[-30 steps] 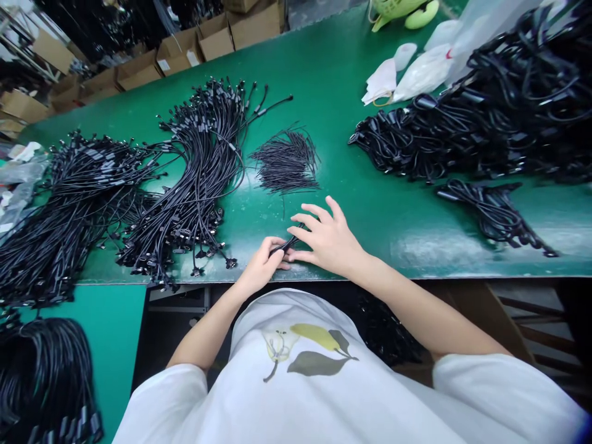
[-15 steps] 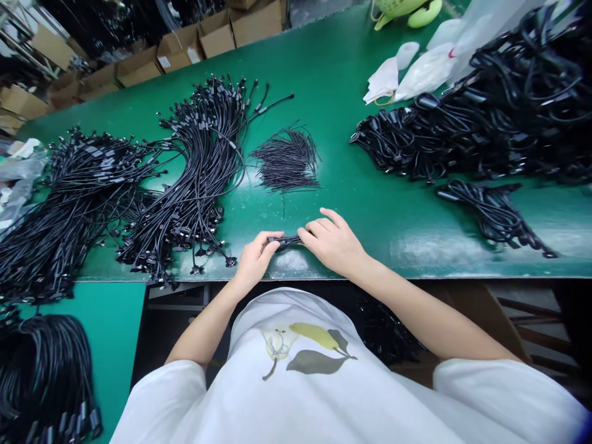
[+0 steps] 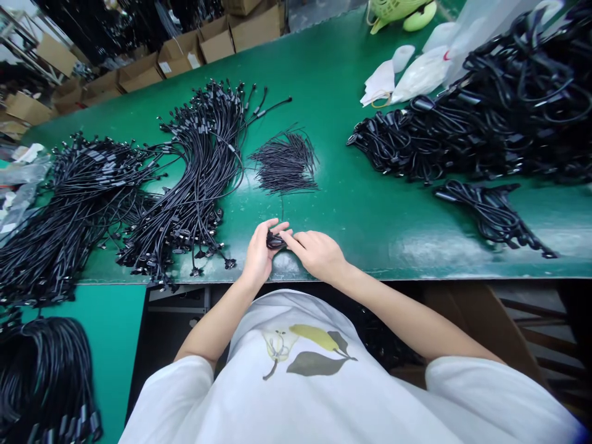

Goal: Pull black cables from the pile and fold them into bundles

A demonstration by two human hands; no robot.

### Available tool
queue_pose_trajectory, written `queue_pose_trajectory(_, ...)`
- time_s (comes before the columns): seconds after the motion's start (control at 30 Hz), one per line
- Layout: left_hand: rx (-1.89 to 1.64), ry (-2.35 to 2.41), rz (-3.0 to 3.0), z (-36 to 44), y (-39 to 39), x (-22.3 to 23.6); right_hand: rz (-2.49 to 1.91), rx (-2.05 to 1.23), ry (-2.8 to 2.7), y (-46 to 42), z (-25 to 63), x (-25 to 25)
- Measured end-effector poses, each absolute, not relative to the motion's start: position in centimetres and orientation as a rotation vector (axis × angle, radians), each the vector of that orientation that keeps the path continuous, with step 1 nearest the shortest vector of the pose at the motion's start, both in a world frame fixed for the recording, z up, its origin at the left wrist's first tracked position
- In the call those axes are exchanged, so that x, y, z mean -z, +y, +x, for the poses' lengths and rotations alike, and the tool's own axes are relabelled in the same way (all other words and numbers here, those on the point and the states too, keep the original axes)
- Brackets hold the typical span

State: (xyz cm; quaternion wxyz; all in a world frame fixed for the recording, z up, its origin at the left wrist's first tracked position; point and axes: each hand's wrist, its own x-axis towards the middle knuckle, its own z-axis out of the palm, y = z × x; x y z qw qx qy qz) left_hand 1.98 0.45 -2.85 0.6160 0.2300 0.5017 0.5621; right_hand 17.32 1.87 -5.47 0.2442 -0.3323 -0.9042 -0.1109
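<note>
Near the front edge of the green table, my left hand (image 3: pixel 260 253) is curled around a folded black cable (image 3: pixel 276 241). My right hand (image 3: pixel 317 251) grips the same cable from the right, its thumb and fingers pressed at the bundle. Most of the cable is hidden by my fingers. Just beyond my hands lies a pile of short thin black ties (image 3: pixel 287 161). A large bunch of black cables (image 3: pixel 201 160) with connector ends spreads out to the left of them.
Another cable bunch (image 3: pixel 92 179) lies further left, with looped cables (image 3: pixel 50 370) on a lower green surface. At right are a heap of coiled cables (image 3: pixel 485 117) and a separate bundle (image 3: pixel 490 209). White bags (image 3: pixel 420 75) and a green basket (image 3: pixel 393 9) stand behind. Cardboard boxes (image 3: pixel 180 52) line the far edge.
My hands have come closer together; the right moved left and the left turned palm-inward. The cable between them now sits more compactly in the left hand's fingers.
</note>
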Motion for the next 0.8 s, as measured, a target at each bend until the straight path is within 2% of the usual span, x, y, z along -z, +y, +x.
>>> queue_pose_trajectory(0.23,-1.284,1.11,0.561,3.6,0.1,3.4,-1.102,0.085,-2.674,1.4,17.0,5.8)
queue_pose_trajectory(0.4,-1.113,1.128,0.834,2.9,-0.8,2.8,-1.396,-0.098,-2.663,2.0,19.5,5.2)
queue_pose_trajectory(0.5,-0.975,1.178,1.02,0.6,-1.3,2.7,-1.772,-0.016,-2.436,3.4,24.5,4.7)
queue_pose_trajectory(0.7,-0.889,1.35,1.036,-3.4,-2.0,4.1,-2.452,0.411,-1.697,5.2,38.8,1.5)
queue_pose_trajectory(0.8,-0.881,1.367,1.086,-3.5,-2.5,3.7,-2.656,0.37,-1.555,6.1,42.6,1.6)
